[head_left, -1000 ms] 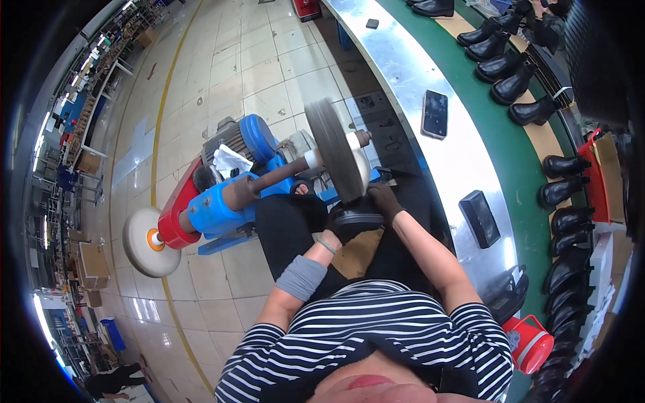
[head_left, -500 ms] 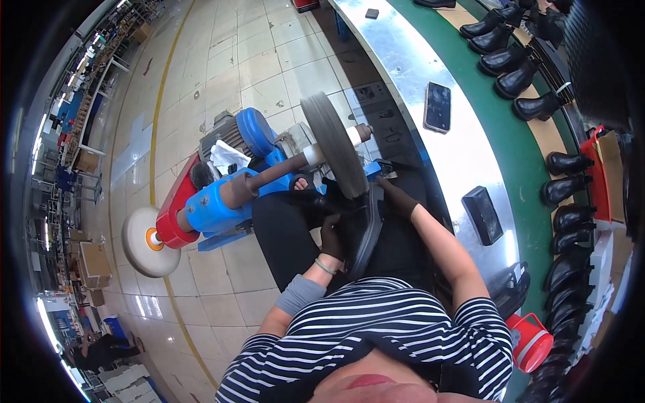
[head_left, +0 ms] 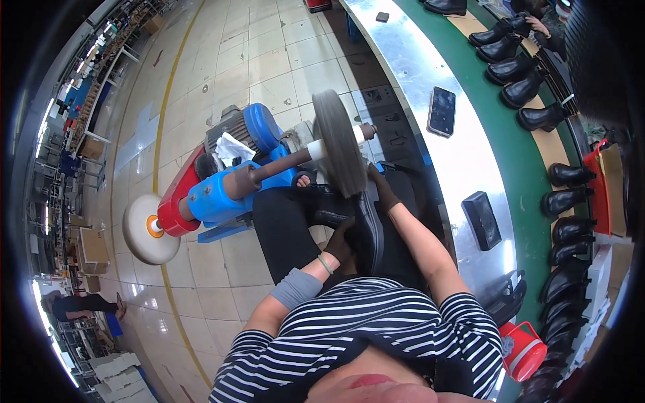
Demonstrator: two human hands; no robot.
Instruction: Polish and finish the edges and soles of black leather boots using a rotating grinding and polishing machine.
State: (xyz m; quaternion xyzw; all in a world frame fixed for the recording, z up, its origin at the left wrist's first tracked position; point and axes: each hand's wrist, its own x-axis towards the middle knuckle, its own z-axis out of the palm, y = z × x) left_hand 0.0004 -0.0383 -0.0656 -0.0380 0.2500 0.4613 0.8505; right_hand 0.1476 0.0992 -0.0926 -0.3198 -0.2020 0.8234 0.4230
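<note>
Below the buffing wheel (head_left: 334, 151), black boot (head_left: 368, 232) between both hands.

We hold a black boot (head_left: 366, 225) against the grey buffing wheel (head_left: 334, 151), left hand (head_left: 340, 243) under it, right hand (head_left: 383, 189) gripping near the wheel.

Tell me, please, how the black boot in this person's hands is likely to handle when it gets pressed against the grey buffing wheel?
The black boot looks glossy, so it may slip; both gloved hands, left hand and right hand, grip it. Its sole probably stays stiff while the shaft gives. Pressed on the grey buffing wheel, it could tug sideways.
</note>
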